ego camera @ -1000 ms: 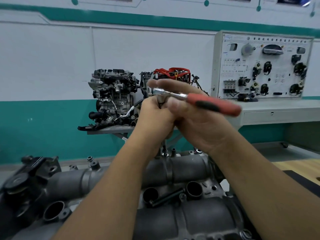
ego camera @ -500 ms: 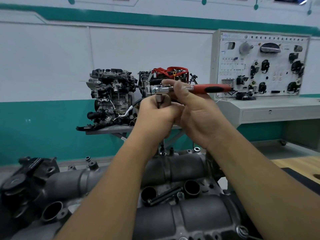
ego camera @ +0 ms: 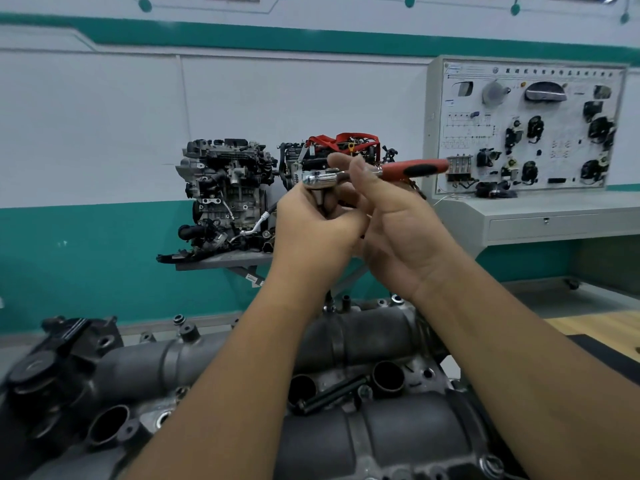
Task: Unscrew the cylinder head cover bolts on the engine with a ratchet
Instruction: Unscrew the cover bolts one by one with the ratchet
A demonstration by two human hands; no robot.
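The grey cylinder head cover [ego camera: 360, 341] fills the bottom of the head view. A ratchet [ego camera: 408, 169] with a red and black handle lies level above it, chrome head to the left, on a long extension running down to a bolt [ego camera: 328, 301] at the cover's far edge. My left hand [ego camera: 311, 230] grips the extension just under the ratchet head. My right hand [ego camera: 391, 220] has its fingers loosely extended against the shaft beside the head; the handle sticks out free to the right. A loose black bolt [ego camera: 329, 396] lies on the cover between two plug holes.
Two display engines [ego camera: 225, 188] stand on a shelf by the teal and white wall behind my hands. A training panel [ego camera: 526, 133] with mounted parts sits on a grey bench at the right. Wooden floor shows at the right.
The ratchet handle swung away from me and leveled out, from pointing down-right to pointing straight right. My right hand followed, its fingers opening. My left hand stayed on the extension.
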